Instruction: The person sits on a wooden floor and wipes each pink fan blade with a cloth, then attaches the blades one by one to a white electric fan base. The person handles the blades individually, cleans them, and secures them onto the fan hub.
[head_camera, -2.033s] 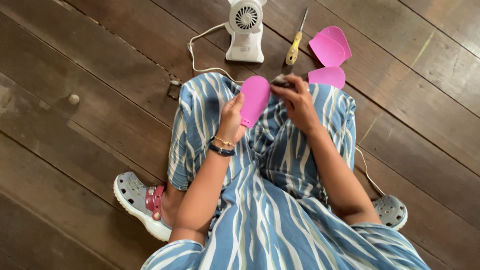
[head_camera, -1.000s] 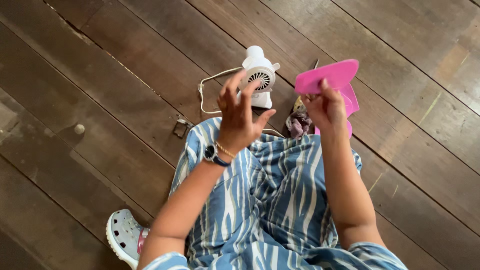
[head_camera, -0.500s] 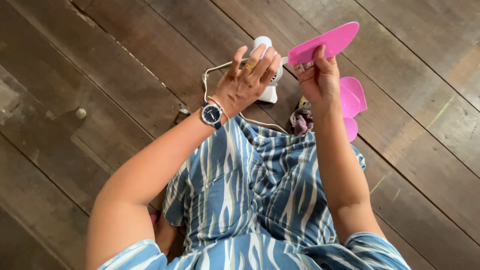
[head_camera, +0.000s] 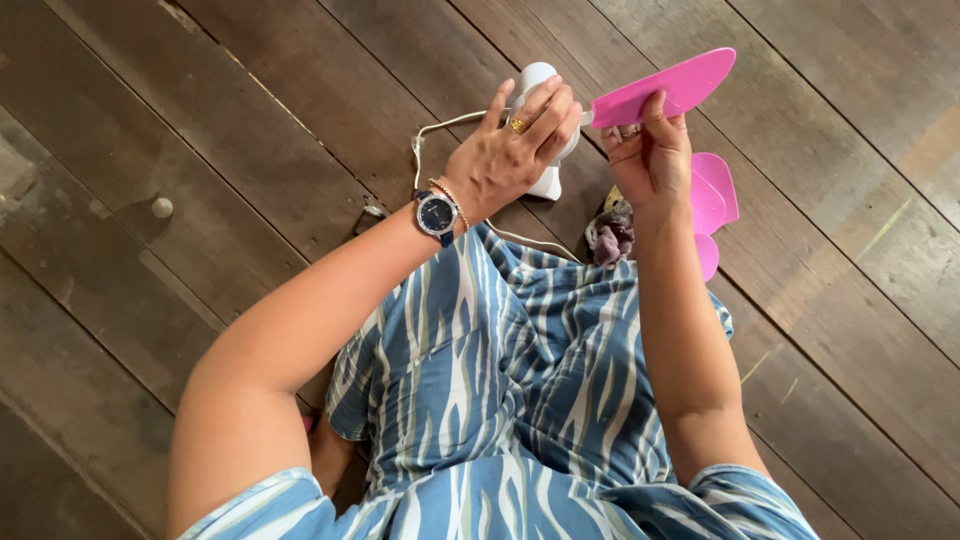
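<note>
Left hand (head_camera: 505, 155) grips white fan body (head_camera: 538, 80); right hand (head_camera: 650, 160) fingers pinch pink blade (head_camera: 668, 88) above spare blades (head_camera: 715, 200).

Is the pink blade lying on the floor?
No, the right hand holds the pink blade up, beside the white fan under the left hand.

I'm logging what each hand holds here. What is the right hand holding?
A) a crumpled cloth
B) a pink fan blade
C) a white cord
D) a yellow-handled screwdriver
B: the right hand pinches a pink fan blade raised above the floor, while the left hand rests on the white fan body.
</note>
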